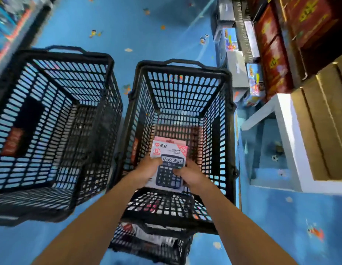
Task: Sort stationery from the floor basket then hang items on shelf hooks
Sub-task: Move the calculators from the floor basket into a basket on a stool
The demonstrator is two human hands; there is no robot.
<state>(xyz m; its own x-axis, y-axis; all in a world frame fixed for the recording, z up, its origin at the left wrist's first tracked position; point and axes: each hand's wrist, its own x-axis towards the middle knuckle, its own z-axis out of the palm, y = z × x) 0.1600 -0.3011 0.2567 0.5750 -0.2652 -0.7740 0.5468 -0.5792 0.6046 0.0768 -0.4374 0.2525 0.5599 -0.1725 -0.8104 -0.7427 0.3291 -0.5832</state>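
We are holding a calculator pack (169, 159) with both hands inside the opening of the tall black basket (182, 68), near its closer wall. The left hand (147, 168) is gripping the left edge of the pack, with the fingers curled around it. The right hand (191, 175) is gripping the right edge in the same way, and its thumb is lying on the keypad side. The pack is facing up to us, so we are reading the digits on the display. A pink edge is showing just behind the top of the pack; we cannot tell what it is.

A second black basket (57, 54) is standing to the left of the tall basket, just beside it. A lower basket (151, 243) with blurred goods is sitting under its closer wall. To the right of the tall basket, red boxes (275, 60) and brown cartons (323, 115) are standing on shelving. The blue floor (147, 31) is lying under everything.
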